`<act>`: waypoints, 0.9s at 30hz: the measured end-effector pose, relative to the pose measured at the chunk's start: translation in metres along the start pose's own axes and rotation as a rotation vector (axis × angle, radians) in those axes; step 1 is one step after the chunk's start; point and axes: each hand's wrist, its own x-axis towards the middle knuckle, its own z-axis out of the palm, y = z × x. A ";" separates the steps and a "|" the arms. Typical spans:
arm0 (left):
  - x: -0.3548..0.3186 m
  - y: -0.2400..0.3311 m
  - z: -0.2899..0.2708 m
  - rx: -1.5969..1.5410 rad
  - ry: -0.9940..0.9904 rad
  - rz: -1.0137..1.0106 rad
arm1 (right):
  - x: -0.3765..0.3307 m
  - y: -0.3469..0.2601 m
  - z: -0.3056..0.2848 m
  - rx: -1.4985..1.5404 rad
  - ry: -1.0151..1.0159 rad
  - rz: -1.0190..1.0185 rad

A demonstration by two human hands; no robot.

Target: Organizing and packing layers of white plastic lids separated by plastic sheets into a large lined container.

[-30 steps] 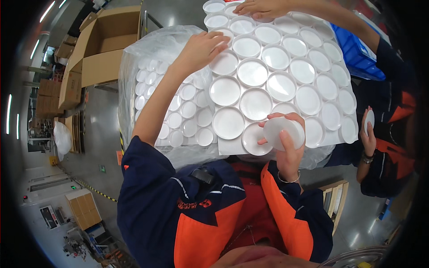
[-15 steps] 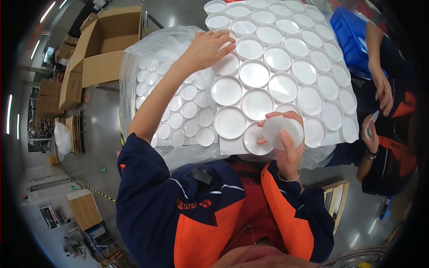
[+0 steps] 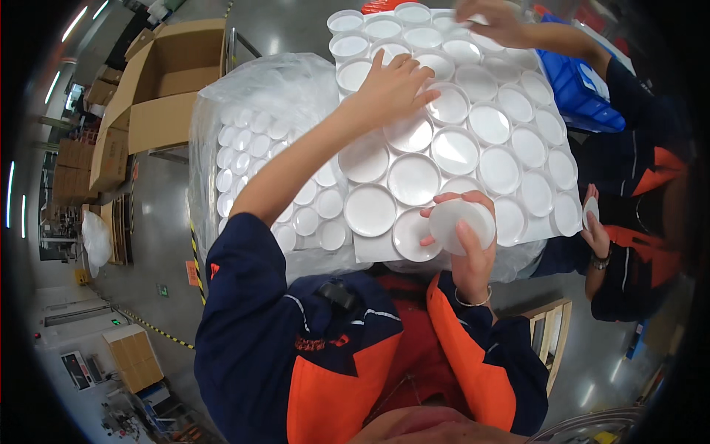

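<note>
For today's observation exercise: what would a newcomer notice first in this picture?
First, the white sheet in the upper middle, packed with round white lids. The left hand lies flat on them near the top, while the right hand holds a single lid at the near edge. To the left, a clear bag of smaller lids and an open carton.

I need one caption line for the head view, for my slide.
Right hand holds a white lid while left hand rests on rows of white tubs.

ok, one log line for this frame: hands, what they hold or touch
left hand: flat on white containers, open | right hand: gripping white lid at sheet's near edge | co-worker's hand: on far row
</note>
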 end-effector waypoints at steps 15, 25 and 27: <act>-0.081 0.067 -0.094 -1.000 0.150 -0.276 | 0.015 0.001 0.010 0.022 -0.004 -0.011; -0.033 -0.121 -0.024 -0.029 0.247 -0.204 | 0.008 0.000 0.005 0.012 -0.052 0.038; -0.028 -0.125 -0.003 -0.058 0.150 -0.205 | 0.008 -0.002 0.002 0.019 -0.036 0.047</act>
